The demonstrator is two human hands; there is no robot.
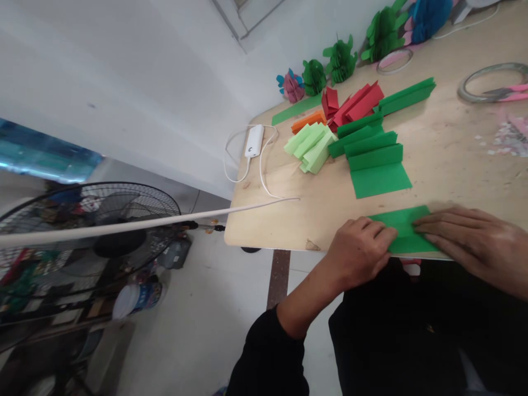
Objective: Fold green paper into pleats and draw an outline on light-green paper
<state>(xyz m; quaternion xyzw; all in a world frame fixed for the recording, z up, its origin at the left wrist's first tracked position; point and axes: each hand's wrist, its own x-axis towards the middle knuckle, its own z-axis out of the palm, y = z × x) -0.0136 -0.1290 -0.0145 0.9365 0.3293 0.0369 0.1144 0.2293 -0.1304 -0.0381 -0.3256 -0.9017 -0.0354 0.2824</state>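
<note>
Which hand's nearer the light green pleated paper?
Left. In view, the left hand is below and right of the light green pleated paper; the right hand is farther right.

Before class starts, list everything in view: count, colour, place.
Green sheet: one, green, under hands.
Folded papers: several, green, red, lime, orange, centre.
Strip: one, green, near wall.
Ornaments: five+, green, pink, blue, wallside.
Rings: two, grey, toward right.
Scissors: one, pink handles, across larger ring.
Scraps: many, pale, right.
Device: one, white, table's left.
Cables: uncounted, white, left.
Fan: one, black, left.
Clutter: uncounted, mixed, left.
Table: one, wooden, centre.
Left hand: one, bare, on sheet.
Right hand: one, bare, on sheet.
</note>
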